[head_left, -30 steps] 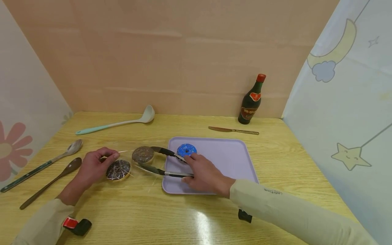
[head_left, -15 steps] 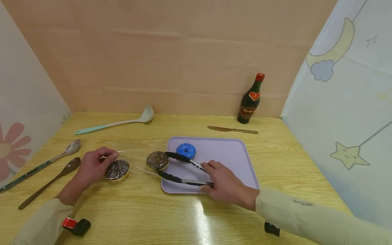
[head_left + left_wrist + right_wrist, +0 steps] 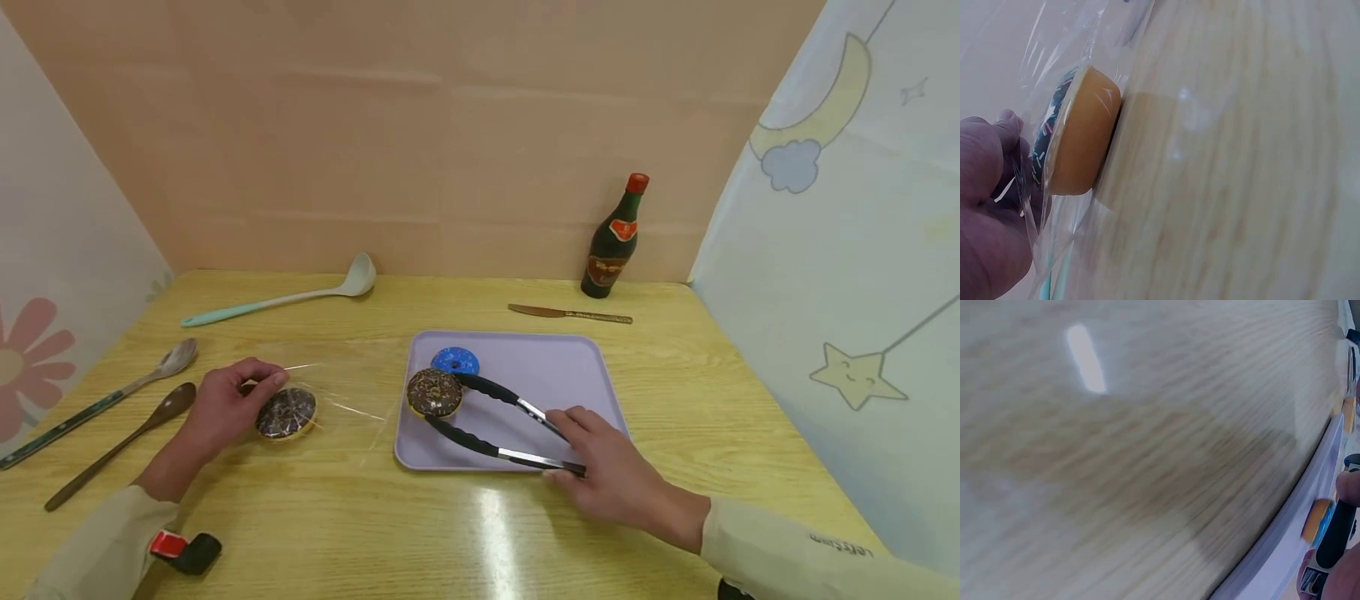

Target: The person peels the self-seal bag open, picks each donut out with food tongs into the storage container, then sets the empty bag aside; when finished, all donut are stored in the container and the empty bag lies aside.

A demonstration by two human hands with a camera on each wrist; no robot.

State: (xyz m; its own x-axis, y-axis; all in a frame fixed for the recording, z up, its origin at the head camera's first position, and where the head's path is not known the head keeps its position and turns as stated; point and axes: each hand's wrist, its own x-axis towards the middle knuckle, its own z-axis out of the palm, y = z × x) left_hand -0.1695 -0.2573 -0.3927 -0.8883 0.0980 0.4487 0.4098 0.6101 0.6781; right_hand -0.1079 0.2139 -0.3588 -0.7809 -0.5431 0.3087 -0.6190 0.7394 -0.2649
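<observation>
My right hand (image 3: 618, 471) grips a pair of black-and-silver tongs (image 3: 517, 454). Their tips hold a brown donut with sprinkles (image 3: 435, 393) over the left part of the lilac tray (image 3: 540, 383). Just behind it a blue donut (image 3: 455, 360) lies on the tray, partly covered. At the left, my left hand (image 3: 228, 404) pinches the edge of a clear plastic bag (image 3: 352, 392). Inside the bag, near my fingers, is a dark sprinkled donut (image 3: 287, 413); its orange side (image 3: 1085, 134) shows in the left wrist view. Whether the brown donut touches the tray I cannot tell.
A white ladle (image 3: 352, 279) with a mint handle lies at the back left. Two spoons, one green-handled (image 3: 105, 412) and one brown (image 3: 127, 446), lie at the far left. A knife (image 3: 570, 314) and an upright dark bottle (image 3: 611, 242) are behind the tray.
The brown donut, held in the tongs, has come out of the bag to the right, over the tray. My right hand has moved right and nearer. My left hand has stayed put.
</observation>
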